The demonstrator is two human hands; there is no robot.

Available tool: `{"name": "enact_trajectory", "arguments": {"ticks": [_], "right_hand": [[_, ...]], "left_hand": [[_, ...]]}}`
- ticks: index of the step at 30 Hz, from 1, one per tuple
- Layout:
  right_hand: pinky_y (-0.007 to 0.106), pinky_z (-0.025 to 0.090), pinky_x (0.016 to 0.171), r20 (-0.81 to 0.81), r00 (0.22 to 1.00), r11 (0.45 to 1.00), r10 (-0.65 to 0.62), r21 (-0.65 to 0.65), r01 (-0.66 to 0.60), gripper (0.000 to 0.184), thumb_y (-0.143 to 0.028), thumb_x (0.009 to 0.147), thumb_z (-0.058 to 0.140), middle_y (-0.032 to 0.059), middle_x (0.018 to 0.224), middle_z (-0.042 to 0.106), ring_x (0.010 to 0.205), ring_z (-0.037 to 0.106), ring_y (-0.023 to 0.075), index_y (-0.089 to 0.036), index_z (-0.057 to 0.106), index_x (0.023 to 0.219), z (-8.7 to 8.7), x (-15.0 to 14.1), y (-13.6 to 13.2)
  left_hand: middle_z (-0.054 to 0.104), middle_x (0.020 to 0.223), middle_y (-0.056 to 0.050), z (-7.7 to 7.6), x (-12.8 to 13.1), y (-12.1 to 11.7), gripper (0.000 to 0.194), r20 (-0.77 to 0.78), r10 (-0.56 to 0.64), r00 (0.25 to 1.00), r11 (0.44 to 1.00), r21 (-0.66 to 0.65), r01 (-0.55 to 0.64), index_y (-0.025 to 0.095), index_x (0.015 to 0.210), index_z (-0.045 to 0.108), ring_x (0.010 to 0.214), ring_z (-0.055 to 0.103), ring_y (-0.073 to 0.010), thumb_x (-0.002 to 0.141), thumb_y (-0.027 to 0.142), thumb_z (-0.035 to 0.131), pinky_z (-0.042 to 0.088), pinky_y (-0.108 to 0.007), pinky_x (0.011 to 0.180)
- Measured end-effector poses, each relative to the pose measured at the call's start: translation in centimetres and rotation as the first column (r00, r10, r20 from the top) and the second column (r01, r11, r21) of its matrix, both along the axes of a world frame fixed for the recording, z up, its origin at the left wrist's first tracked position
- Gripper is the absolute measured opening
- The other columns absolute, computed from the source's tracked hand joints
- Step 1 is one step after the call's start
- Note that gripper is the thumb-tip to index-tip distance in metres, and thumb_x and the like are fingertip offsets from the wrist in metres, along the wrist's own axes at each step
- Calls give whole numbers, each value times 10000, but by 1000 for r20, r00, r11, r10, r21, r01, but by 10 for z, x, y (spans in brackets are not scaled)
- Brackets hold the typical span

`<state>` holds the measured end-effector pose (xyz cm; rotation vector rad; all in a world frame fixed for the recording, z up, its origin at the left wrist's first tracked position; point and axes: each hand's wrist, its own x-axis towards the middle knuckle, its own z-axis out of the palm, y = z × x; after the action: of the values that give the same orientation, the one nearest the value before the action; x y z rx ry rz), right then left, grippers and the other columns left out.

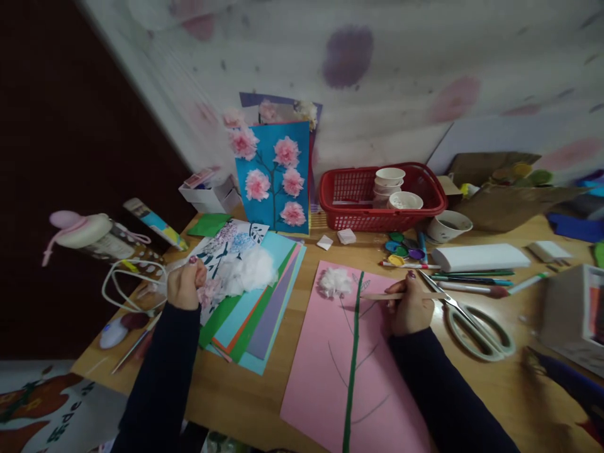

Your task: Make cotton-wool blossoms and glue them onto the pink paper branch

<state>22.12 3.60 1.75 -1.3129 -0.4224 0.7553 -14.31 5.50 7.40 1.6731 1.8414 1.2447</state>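
Note:
My right hand (410, 306) is closed around a thin wooden paintbrush (377, 296). The brush's left end meets the green painted stem (356, 343) on a pink sheet (314, 371). Grey drawn lines branch from that stem, with small leaf outlines near its top. A white fluffy flower (335, 282) sits at the sheet's upper left. My left hand (187, 284) is held closed beside the stack of coloured paper (268, 333); whatever its fingers may hold is hidden. White cotton (250, 272) lies on a floral print atop that stack.
Scissors (479, 327) and pens lie right of my right hand. Behind are open paint pots (396, 250), a cup (448, 226) and a red basket (382, 221) with paper cups. A blue flower picture (274, 176) stands at the back. A bottle (104, 239) and cable are left.

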Motion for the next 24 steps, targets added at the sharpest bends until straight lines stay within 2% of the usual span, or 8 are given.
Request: {"name": "enact_trajectory", "arguments": {"ticks": [3,6,8,10,12,18,21,24], "right_hand": [[170,195,233,0,1000,1000,4,15,-4,470,-480,734,544,-18,256,392,209,310,64,-159,532,390,-2,1,0],[170,202,234,7,1000,1000,13,26,-13,467,-476,744,547,-18,254,392,215,316,70,-161,541,399,-2,1,0],[173,201,230,0,1000,1000,19,25,-19,468,-477,743,550,-17,253,391,215,318,73,-164,538,395,-1,0,0],[175,199,226,-6,1000,1000,16,19,-16,473,-482,738,555,-17,255,391,212,317,72,-164,533,388,0,0,-1],[172,202,227,-10,1000,1000,8,13,-8,473,-481,736,562,-18,262,397,212,317,67,-160,533,390,1,-1,0],[174,200,225,-8,1000,1000,-6,30,6,487,-509,726,567,-21,258,388,209,320,65,-156,524,393,-1,0,0],[172,200,227,-5,1000,999,-20,45,20,482,-508,715,570,-22,256,389,207,321,62,-151,529,394,-2,1,0],[166,195,227,-26,999,999,-25,46,26,455,-475,712,571,-23,272,411,210,319,57,-149,535,397,-2,1,1]], "left_hand": [[338,409,51,-5,-6,17,358,38,55,998,998,-14,-54,207,537,412,388,332,-99,834,407,393,273,-222,399],[500,490,38,-14,-7,29,285,61,41,997,999,-13,-40,166,820,579,419,453,-115,815,410,431,386,-232,449],[664,779,-45,-21,-4,33,376,90,-15,996,1000,21,13,151,1024,559,606,623,-153,798,413,410,494,-278,597],[625,1148,-139,-27,0,36,475,83,-97,992,994,55,93,136,1138,517,927,664,-211,774,422,407,509,-338,806],[564,1262,-178,-31,6,39,523,41,-157,987,987,42,156,111,1164,520,1086,610,-246,755,424,429,471,-367,917],[710,683,-85,-30,18,61,410,-157,-71,985,991,-124,51,115,1019,632,671,694,-244,766,414,511,541,-361,672],[722,732,-81,-26,21,73,242,-283,-57,957,990,-137,18,154,841,682,748,686,-255,717,327,569,515,-364,752],[739,840,-58,-26,27,75,299,-364,-103,926,985,-167,44,188,933,680,860,675,-256,643,247,639,489,-342,825]]}}
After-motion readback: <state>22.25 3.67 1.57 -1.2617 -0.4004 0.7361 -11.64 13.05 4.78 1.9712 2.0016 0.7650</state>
